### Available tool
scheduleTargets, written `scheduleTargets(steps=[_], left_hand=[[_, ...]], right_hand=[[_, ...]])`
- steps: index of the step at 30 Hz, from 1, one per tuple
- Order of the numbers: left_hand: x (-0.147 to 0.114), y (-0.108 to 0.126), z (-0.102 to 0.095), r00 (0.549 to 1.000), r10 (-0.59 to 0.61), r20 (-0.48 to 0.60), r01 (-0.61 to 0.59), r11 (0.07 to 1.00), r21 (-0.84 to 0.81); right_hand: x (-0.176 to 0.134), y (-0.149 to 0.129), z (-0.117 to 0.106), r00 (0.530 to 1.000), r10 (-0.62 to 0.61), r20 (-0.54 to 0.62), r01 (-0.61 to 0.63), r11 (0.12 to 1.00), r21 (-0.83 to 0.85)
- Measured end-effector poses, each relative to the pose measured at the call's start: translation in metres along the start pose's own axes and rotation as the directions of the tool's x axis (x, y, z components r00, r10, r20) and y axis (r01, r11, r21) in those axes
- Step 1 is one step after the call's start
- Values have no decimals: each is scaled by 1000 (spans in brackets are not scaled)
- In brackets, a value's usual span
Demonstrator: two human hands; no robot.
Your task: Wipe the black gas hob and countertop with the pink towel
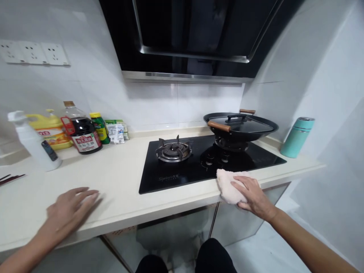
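Counter edge (170,205) | pink cloth (228,186), long axis left-right | right hand (254,194) gripping

Apparently "立白" on yellow jug (55,131)

Back wall: we faced glossy white rectangular tiles (153,102) with thin joints.
Sockets: at upper left, we saw three white square socket plates (34,53) in a row.
Hood: high ahead of us hung a slanted, glossy black range hood (196,38) with silvery trim.
Side wall: on our right rose a pale wall (338,87).
Cupboards: low down, we noticed greyish, reflective cabinet doors (233,223).
Floor: we glimpsed pale flooring (256,252).
Light: ours was cool and whitish.
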State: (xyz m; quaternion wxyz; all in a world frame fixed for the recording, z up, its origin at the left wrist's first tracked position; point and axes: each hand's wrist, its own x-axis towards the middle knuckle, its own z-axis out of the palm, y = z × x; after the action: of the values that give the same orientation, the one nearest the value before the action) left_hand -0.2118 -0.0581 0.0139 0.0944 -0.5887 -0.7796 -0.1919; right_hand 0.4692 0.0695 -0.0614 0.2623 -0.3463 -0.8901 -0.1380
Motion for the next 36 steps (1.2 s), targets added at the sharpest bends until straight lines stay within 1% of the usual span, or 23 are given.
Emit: scheduleTargets(steps=[1,3,4,6,7,9,11,12,14,16,17,19,21,23,25,29,31,33,35,36], left_hand=[[-3,25,4,998,68,-14,-69,997,-42],[-7,68,11,980,197,-17,-198,974,-108],[-8,84,14,970,240,-19,-241,962,-127],[-8,106,23,956,292,-20,-292,946,-140],[-7,111,28,950,311,-21,-311,941,-135],[-6,113,38,938,345,-28,-346,932,-109],[-5,107,46,931,361,-45,-364,928,-75],[-5,103,49,932,359,-56,-362,930,-62],[-5,96,52,932,358,-63,-362,931,-56],[-5,91,52,928,367,-67,-371,926,-65],[-5,91,52,925,373,-70,-378,923,-73],[-5,92,51,919,384,-86,-391,916,-93],[-5,96,50,916,390,-93,-398,911,-108],[-6,100,47,913,399,-88,-407,907,-109],[-7,104,45,907,410,-92,-418,903,-99],[-11,111,38,901,421,-110,-430,899,-79],[-14,116,34,906,412,-100,-419,905,-76],[-18,122,29,911,400,-98,-408,910,-78],[-22,128,25,913,393,-108,-403,911,-85],[-24,131,24,913,392,-113,-402,911,-89]], right_hand=[[-1,1,-2,999,0,-34,0,1000,-8],[4,-10,-2,992,-19,-127,17,1000,-17],[9,-20,0,984,-29,-175,26,999,-20],[23,-46,9,964,-46,-261,41,999,-27],[30,-59,14,956,-62,-288,56,998,-29],[43,-79,27,931,-109,-349,102,994,-38],[52,-86,36,901,-175,-396,169,984,-53],[54,-84,40,887,-206,-412,201,978,-58],[50,-69,44,868,-242,-434,240,969,-61],[38,-42,44,869,-218,-444,218,975,-53],[28,-26,43,876,-181,-446,180,983,-46],[6,9,37,913,-67,-403,65,998,-20],[-18,44,27,951,95,-293,-98,995,4],[-39,76,16,952,228,-206,-235,972,-11],[-55,103,6,941,282,-186,-294,955,-41],[-81,143,-14,940,280,-195,-302,949,-93],[-92,157,-27,924,318,-213,-347,931,-113],[-98,169,-44,890,401,-217,-432,894,-117],[-96,180,-60,834,507,-219,-534,841,-85],[-91,186,-66,784,558,-272,-592,804,-57]])
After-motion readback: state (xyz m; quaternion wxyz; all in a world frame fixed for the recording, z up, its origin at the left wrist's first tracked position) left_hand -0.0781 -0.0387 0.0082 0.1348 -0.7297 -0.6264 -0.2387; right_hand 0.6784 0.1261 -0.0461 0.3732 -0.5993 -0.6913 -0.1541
